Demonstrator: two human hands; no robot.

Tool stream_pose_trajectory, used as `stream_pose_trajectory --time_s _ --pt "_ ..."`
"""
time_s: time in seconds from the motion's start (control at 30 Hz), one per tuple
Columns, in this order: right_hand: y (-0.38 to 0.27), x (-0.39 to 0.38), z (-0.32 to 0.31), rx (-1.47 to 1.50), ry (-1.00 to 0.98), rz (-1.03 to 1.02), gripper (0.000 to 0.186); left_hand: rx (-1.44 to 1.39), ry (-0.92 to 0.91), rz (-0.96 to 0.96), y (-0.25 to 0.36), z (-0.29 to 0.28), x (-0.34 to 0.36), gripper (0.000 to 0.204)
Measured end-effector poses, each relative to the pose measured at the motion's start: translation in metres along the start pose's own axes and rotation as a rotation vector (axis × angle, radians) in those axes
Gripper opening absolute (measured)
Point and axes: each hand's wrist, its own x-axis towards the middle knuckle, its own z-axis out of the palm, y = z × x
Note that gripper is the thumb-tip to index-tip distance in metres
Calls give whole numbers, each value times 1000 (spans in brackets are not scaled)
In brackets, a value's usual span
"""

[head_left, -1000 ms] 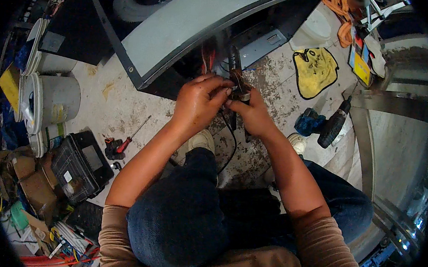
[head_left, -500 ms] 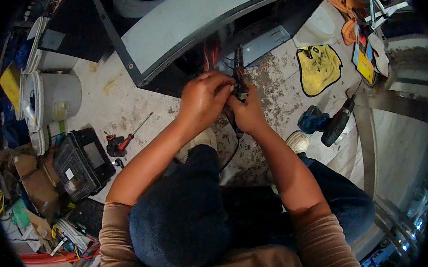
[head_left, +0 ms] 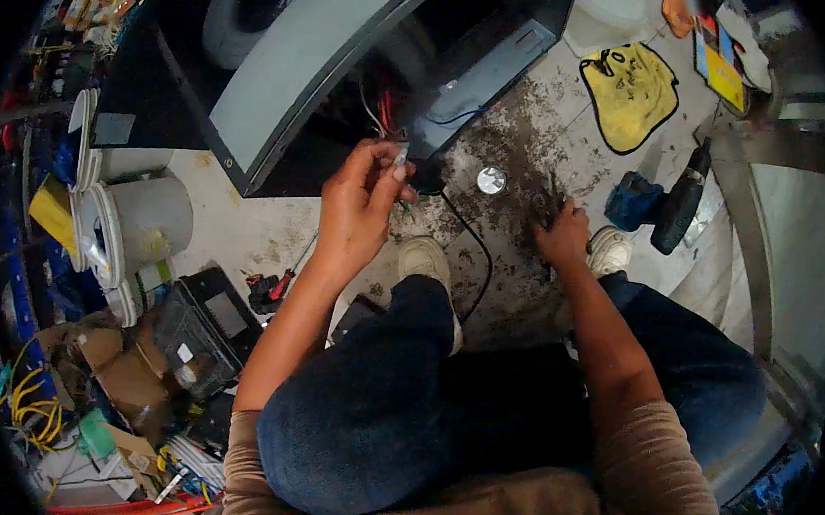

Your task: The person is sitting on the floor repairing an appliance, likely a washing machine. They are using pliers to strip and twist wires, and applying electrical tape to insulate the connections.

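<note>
My left hand is raised at the open edge of a grey-and-black cabinet. Its thumb and fingers pinch a small pale wire connector, close to red wires coming out of the cabinet. My right hand is low over the dirty floor on the right, fingers curled. A thin dark thing shows at its fingertips, too blurred to name. Between the hands lies a round white-and-silver thing. A black cord curves from beside the cabinet toward my feet.
A blue-and-black cordless drill and a yellow cloth lie on the right. To the left stand white buckets, a black tool case and a red-handled screwdriver. A blue wire trails by the cabinet.
My hands were together at the cabinet around a dark tool. My right hand has moved right and down to the floor; my left stays by the wires. The round white-and-silver thing now shows.
</note>
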Motion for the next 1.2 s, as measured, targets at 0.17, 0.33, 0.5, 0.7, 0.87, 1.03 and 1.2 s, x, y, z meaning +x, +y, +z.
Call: stream_pose_trajectory --time_s 0.17,0.33,0.5,0.7,0.87,1.03,1.2 --pt "21 -8 33 -78 63 -135 77 56 28 42 10 4 -2 10" --pt "-46 12 1 762 -79 -236 57 55 18 69 9 7 1 10" --pt "-149 -12 -81 801 159 -972 33 33 -48 37 12 8 3 16" --pt "-151 -5 -73 1104 -416 -550 21 114 172 204 20 15 3 21" --pt "-127 8 -99 1202 -657 -473 25 480 106 485 -8 -6 -20 15" --pt "-122 10 -111 1249 -780 -438 22 533 45 536 -32 -16 -35 8" --pt "-123 7 -108 1281 -848 -413 24 249 53 -114 -61 -10 -50 15"
